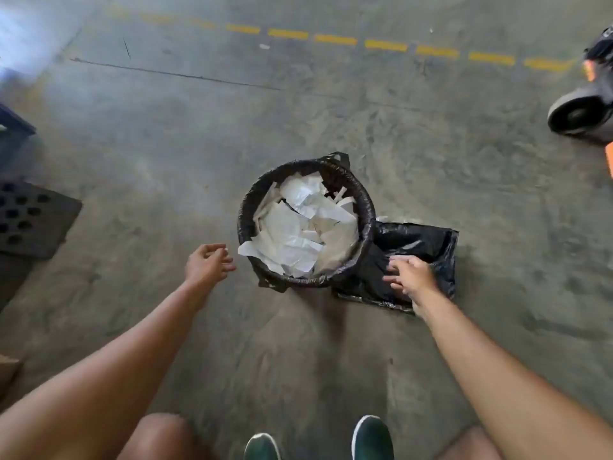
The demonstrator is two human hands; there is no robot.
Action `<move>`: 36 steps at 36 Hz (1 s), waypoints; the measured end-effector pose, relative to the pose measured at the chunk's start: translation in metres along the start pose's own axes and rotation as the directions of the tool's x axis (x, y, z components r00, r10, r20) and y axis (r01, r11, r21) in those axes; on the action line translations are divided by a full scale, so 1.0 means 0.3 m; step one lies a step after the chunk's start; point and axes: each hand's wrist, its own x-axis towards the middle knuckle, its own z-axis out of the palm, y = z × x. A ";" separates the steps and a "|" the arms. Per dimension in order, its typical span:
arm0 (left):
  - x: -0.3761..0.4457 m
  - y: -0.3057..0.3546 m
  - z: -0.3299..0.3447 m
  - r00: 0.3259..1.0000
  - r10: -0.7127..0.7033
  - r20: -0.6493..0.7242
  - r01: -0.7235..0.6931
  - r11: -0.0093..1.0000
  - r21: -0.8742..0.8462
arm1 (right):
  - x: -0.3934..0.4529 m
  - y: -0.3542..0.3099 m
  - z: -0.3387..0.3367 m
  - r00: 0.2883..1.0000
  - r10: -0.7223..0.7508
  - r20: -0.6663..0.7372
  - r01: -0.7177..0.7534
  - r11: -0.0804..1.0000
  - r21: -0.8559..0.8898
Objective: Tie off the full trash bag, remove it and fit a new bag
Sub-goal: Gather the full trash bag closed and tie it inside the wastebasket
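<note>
A round bin stands on the concrete floor, lined with a black trash bag (363, 207) folded over its rim and filled with crumpled white paper (298, 230). To its right a folded new black bag (421, 244) lies flat on the floor. My right hand (409, 277) rests over the near edge of that folded bag, fingers spread, gripping nothing that I can see. My left hand (207, 263) hovers just left of the bin's rim, fingers loosely curled and apart, holding nothing.
A black perforated mat (30, 217) lies at the left edge, with a dark crate (13, 127) behind it. A wheeled machine (583, 107) sits at the far right. A dashed yellow line (335, 39) crosses the floor beyond. My green shoes (371, 439) are at the bottom.
</note>
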 end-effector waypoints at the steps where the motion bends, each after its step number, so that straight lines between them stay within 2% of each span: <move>1: 0.044 -0.013 0.026 1.000 -0.009 -0.003 0.009 1.000 -0.026 | 0.041 0.014 0.028 1.000 0.021 -0.001 -0.021 1.000 -0.002; 3: 0.154 -0.044 0.084 0.999 -0.037 -0.016 0.036 0.997 -0.070 | 0.164 0.059 0.082 0.999 0.044 0.013 -0.045 0.998 0.033; 5: 0.229 -0.042 0.142 0.995 -0.096 0.025 0.098 0.991 -0.091 | 0.248 0.072 0.132 0.992 0.089 0.085 -0.099 0.987 0.127; 7: 0.280 -0.039 0.182 0.980 -0.141 0.138 0.154 0.984 -0.088 | 0.312 0.087 0.166 0.975 0.120 0.189 -0.162 0.961 0.223; 9: 0.329 -0.039 0.198 0.936 -0.155 0.317 0.206 0.970 -0.132 | 0.357 0.079 0.188 0.968 0.108 0.229 -0.166 0.952 0.255; 10: 0.354 -0.042 0.196 0.907 -0.152 0.392 0.218 0.967 -0.131 | 0.374 0.070 0.188 0.968 0.102 0.230 -0.161 0.954 0.252; 12: 0.416 -0.060 0.184 0.887 -0.127 0.444 0.202 0.972 -0.124 | 0.416 0.065 0.189 0.978 0.065 0.199 -0.115 0.961 0.252; 17: 0.474 -0.063 0.152 0.896 -0.094 0.433 0.145 0.986 -0.086 | 0.434 0.057 0.153 0.980 0.063 0.190 -0.105 0.969 0.223; 20: 0.472 -0.049 0.154 0.926 -0.076 0.369 0.104 0.993 -0.057 | 0.421 0.050 0.141 0.976 0.013 0.219 -0.063 0.973 0.220; 22: 0.429 0.002 0.165 0.960 -0.040 0.278 0.083 0.986 -0.142 | 0.425 0.030 0.119 0.984 0.011 0.176 -0.050 0.974 0.222; 24: 0.412 0.052 0.174 0.982 -0.017 0.186 0.078 0.944 -0.320 | 0.404 -0.015 0.092 0.993 0.008 0.114 -0.039 0.962 0.270; 27: 0.398 0.108 0.153 0.988 0.000 0.153 0.063 0.911 -0.408 | 0.366 -0.084 0.052 0.993 -0.026 0.112 -0.024 0.906 0.422; 30: 0.397 0.133 0.123 0.991 0.015 0.137 0.024 0.960 -0.279 | 0.314 -0.154 0.030 0.985 -0.105 0.136 0.026 0.875 0.484; 32: 0.394 0.149 0.113 0.988 0.041 0.147 -0.018 0.988 -0.154 | 0.291 -0.190 0.034 0.978 -0.146 0.149 0.071 0.904 0.421; 34: 0.398 0.170 0.105 0.984 0.036 0.176 -0.033 0.999 -0.021 | 0.298 -0.212 0.053 0.974 -0.200 0.109 0.164 0.948 0.273; 36: 0.413 0.190 0.108 0.978 0.077 0.194 -0.100 0.989 0.110 | 0.326 -0.218 0.074 0.960 -0.276 0.056 0.275 0.961 0.020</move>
